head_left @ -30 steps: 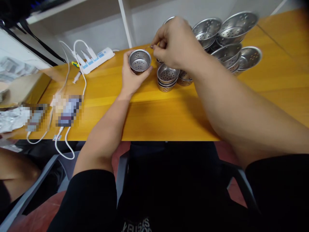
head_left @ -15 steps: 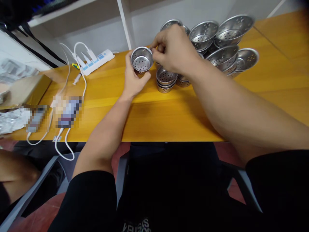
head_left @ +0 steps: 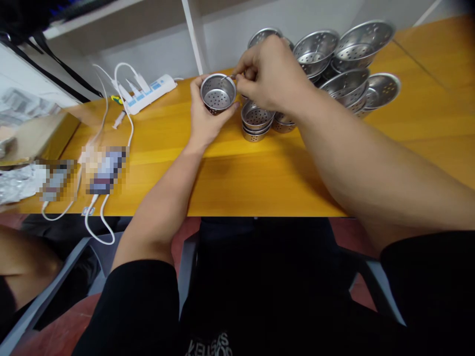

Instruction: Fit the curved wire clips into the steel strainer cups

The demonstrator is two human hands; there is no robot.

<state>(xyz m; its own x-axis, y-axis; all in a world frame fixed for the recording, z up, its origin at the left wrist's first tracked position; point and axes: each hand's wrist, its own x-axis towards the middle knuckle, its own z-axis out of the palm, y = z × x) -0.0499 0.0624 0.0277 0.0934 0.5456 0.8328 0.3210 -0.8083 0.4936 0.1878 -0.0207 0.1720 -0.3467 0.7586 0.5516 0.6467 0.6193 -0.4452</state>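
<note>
My left hand (head_left: 205, 118) grips a small perforated steel cup (head_left: 217, 94) from below, its mouth turned toward me, above the yellow wooden table (head_left: 260, 173). My right hand (head_left: 272, 74) is pinched on a thin metal wire piece (head_left: 226, 77) at the cup's right rim. Just right of the cup sits a short stack of similar perforated cups (head_left: 256, 121). Behind my right hand lies a pile of larger perforated steel bowls (head_left: 352, 64).
A white power strip (head_left: 146, 91) with plugged-in white cables (head_left: 122, 123) lies at the back left. Crumpled foil (head_left: 17, 183) and blurred small items lie at the table's left end. Another person's arm (head_left: 22, 262) shows at the lower left, beside a grey chair.
My left hand lifted the cup slightly and tilted it. My right hand brought the thin wire piece down to the cup's rim.
</note>
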